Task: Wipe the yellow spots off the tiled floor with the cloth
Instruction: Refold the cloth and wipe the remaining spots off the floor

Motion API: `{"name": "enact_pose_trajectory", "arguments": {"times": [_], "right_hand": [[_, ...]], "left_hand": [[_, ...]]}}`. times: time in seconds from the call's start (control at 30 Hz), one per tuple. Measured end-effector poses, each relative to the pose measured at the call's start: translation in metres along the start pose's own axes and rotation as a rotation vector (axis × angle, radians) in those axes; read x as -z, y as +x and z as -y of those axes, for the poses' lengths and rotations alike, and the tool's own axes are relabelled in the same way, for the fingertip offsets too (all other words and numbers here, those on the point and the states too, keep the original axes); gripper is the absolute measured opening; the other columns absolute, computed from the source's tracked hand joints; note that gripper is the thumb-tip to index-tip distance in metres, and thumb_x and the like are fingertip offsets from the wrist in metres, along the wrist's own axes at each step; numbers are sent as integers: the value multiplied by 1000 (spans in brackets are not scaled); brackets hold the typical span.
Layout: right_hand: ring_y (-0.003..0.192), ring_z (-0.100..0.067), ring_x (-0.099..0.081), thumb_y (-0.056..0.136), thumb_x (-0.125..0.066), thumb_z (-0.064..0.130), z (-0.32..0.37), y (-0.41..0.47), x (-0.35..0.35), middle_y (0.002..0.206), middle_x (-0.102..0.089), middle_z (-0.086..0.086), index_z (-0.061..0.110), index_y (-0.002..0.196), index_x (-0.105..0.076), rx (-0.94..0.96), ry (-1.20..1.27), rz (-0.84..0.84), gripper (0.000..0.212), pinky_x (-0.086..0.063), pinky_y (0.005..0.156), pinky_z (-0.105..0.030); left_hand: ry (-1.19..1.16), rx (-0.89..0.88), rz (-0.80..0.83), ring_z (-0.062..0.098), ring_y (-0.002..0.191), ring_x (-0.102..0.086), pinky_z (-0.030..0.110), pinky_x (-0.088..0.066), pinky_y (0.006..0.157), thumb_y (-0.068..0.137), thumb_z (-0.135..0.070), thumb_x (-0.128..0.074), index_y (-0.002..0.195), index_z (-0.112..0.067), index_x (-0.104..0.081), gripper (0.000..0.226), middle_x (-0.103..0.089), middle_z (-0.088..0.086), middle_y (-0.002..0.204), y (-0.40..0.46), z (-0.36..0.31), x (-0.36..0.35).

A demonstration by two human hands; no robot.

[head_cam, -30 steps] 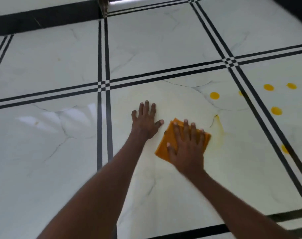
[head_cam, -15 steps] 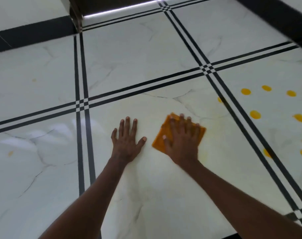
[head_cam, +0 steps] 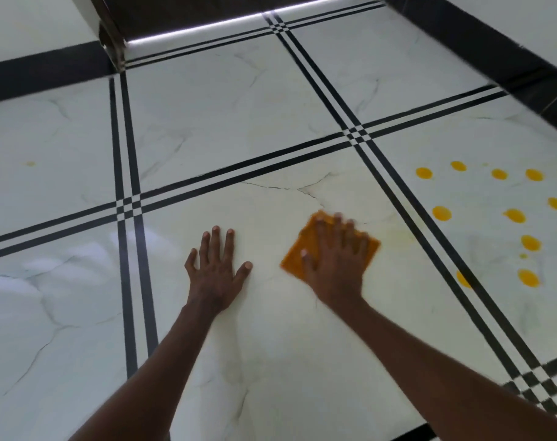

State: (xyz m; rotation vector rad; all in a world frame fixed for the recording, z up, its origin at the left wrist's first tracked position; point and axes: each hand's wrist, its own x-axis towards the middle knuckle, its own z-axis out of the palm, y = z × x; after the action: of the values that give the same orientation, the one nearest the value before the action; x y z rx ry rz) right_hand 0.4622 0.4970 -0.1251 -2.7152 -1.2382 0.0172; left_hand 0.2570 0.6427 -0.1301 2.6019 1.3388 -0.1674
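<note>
On the centre tile, no clear spots remain, only a faint yellowish smear; the yellow spots [head_cam: 514, 215] on the right-hand tile of the tiled floor [head_cam: 239, 106] are unwiped. Right hand [head_cam: 336, 265] presses flat, fingers spread, on the cloth [head_cam: 294, 259]. Left hand [head_cam: 216, 268] is splayed flat, empty, bracing nearby.

Both bare forearms reach forward and down from the bottom of the frame. The left hand [head_cam: 215, 270] lies flat, palm down, fingers spread and thumb angled out to the right. The right hand [head_cam: 334, 262], slightly blurred, presses palm down with fingers extended forward, wrist straight.
</note>
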Motion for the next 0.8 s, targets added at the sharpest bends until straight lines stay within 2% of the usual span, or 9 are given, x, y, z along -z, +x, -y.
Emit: {"name": "enact_pose_trajectory", "arguments": {"times": [0.07, 0.13, 0.23, 0.33, 0.43, 0.5, 0.57, 0.7, 0.8], "right_hand": [[155, -41, -20, 95, -35, 60, 10, 16, -1, 169, -21, -14, 25, 163, -20, 269, -9, 44, 78, -12, 123, -63], [154, -39, -23, 95, -34, 61, -7, 54, -3, 169, -24, -12, 27, 163, -23, 312, -25, 76, 77, -12, 124, -61], [153, -41, -25, 97, -34, 58, -43, 54, -1, 167, -27, -16, 23, 162, -24, -44, 12, -6, 74, -14, 123, -62], [154, -42, -21, 97, -34, 57, -24, -47, 14, 169, -21, -18, 21, 164, -17, -241, 60, -69, 78, -12, 123, -62], [157, -41, -13, 95, -35, 59, 3, -128, 18, 171, -12, -16, 22, 165, -11, -51, 65, 37, 82, -7, 124, -62], [157, -40, -17, 96, -35, 60, -11, -105, 15, 172, -14, -13, 25, 164, -16, 177, 60, 90, 79, -10, 124, -63], [155, -39, -25, 96, -36, 60, -44, -49, 12, 170, -20, -12, 26, 163, -23, 278, 15, 85, 76, -15, 123, -63], [152, -41, -28, 98, -29, 59, -123, 2, 15, 166, -29, -16, 22, 162, -25, -134, -26, -24, 74, -20, 120, -63], [156, -41, -17, 99, -29, 58, -97, -78, 19, 170, -18, -18, 20, 164, -14, -342, 21, -75, 77, -12, 123, -63]], "left_hand": [[8, 7, 31, 23, 154, 15, 51, -2, 122, 83, -74, 0, 158, -31, 16, 88, 19, 3, 167, 2, 2, 3], [9, 10, 52, 23, 154, 15, 51, -3, 122, 86, -74, -4, 158, -32, 15, 86, 19, 2, 167, 3, 2, 4], [16, 17, 78, 22, 154, 16, 50, -1, 122, 96, -68, -19, 158, -33, 15, 79, 20, 1, 167, 3, 1, 5], [30, 39, 150, 23, 154, 18, 50, 0, 122, 99, -63, -26, 158, -30, 16, 80, 22, 3, 166, 3, -4, 15], [43, 82, 142, 30, 155, 6, 54, -10, 121, 100, -52, -37, 160, -16, 1, 79, 7, 13, 168, 3, -29, 32], [72, 15, 12, 33, 154, -5, 53, -20, 118, 100, -43, -42, 159, -11, -16, 72, -11, 17, 166, 5, -59, 41], [31, -88, 15, 32, 154, -8, 52, -23, 117, 100, -42, -44, 159, -15, -19, 69, -15, 14, 166, 13, -92, 49], [55, -196, 286, 32, 155, 3, 53, -15, 120, 90, -63, -55, 161, -21, 0, 99, 7, 13, 167, 24, -134, 41], [235, -218, 383, 38, 152, 17, 55, -8, 120, 74, -75, -65, 157, -19, 20, 132, 27, 21, 161, 19, -141, 26]]}}
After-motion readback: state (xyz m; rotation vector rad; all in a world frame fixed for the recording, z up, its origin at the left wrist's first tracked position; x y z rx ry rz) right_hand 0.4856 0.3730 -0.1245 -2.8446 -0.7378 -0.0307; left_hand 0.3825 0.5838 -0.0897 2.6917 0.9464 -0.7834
